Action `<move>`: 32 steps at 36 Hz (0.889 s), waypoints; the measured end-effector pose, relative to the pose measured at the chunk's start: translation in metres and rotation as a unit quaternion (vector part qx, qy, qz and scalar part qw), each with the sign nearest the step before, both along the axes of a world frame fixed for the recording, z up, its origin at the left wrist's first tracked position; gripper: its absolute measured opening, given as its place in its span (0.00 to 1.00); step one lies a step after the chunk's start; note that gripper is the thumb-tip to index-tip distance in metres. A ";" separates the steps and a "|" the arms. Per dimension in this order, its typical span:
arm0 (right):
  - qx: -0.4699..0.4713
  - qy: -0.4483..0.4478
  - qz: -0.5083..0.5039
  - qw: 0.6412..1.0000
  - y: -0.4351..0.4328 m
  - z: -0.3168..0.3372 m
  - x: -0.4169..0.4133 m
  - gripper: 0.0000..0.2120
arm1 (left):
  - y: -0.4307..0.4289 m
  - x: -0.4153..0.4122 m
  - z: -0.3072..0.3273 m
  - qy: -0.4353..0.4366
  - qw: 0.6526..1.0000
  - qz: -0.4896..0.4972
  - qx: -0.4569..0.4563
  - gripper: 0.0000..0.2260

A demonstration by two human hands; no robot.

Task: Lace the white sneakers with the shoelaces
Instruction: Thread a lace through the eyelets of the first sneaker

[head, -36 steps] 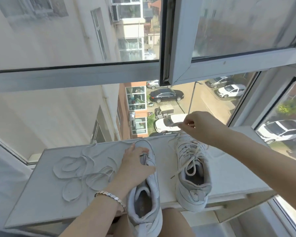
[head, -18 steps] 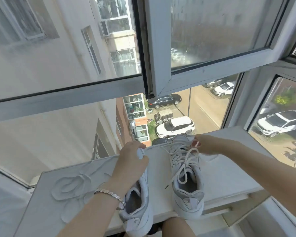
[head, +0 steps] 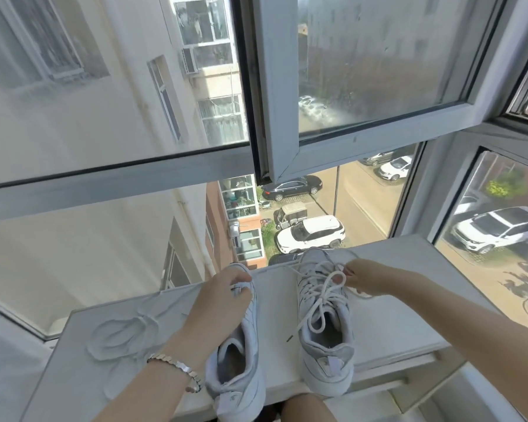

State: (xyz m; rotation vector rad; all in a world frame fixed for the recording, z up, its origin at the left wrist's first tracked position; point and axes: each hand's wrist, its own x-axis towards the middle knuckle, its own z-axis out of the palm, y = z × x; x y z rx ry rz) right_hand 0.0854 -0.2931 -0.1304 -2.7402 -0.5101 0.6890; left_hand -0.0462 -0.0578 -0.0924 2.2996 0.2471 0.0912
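Sneakers: two, white, on the sill [head: 276, 303]; heel-tab marks unreadable. Left hand [head: 223, 300] grips the left sneaker [head: 241, 370] near its toe. Right hand [head: 375, 278] pinches the lace [head: 320, 303] of the right sneaker [head: 326, 360]. One loose shoelace [head: 125, 333] lies at left.

White ledge [head: 393, 315] under an open window [head: 282, 86]; white car [head: 310, 234] in the street below. Unlaced sneaker [head: 238, 370], heel toward the wearer; left hand [head: 223, 296] curled over its toe, bracelet [head: 177, 365] at the wrist; loose shoelace [head: 125, 333] in loops to its left. Laced sneaker [head: 323, 345] near it on the right; right hand [head: 366, 278] pinching its lace [head: 323, 296] near the toe.
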 end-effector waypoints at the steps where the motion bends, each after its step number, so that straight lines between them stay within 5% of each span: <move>1: -0.002 0.001 0.008 1.000 0.000 -0.001 -0.001 0.21 | 0.000 -0.001 -0.002 0.006 1.000 -0.003 -0.010 0.10; 5: 0.023 -0.020 0.007 1.000 -0.004 0.010 -0.009 0.17 | -0.001 -0.005 -0.003 0.005 1.000 -0.005 -0.024 0.10; 10: 0.203 -0.129 -0.028 0.970 0.007 0.057 -0.024 0.13 | -0.007 -0.008 0.010 -0.059 0.995 -0.015 -0.076 0.14; 13: 0.281 -0.137 0.023 0.950 0.029 0.094 -0.043 0.10 | -0.013 -0.011 0.027 -0.075 0.988 -0.051 -0.127 0.28; 18: 0.423 0.008 0.111 0.899 0.081 0.129 -0.076 0.10 | -0.008 -0.006 0.052 -0.100 0.948 -0.127 -0.273 0.50; 25: 0.436 -0.048 0.131 0.889 0.141 0.118 -0.105 0.09 | 0.028 -0.051 0.049 0.001 0.894 -0.084 -0.441 0.11; 32: 0.388 -0.023 0.165 0.907 0.189 0.084 -0.139 0.11 | 0.073 -0.105 0.024 0.053 0.865 0.074 -0.494 0.08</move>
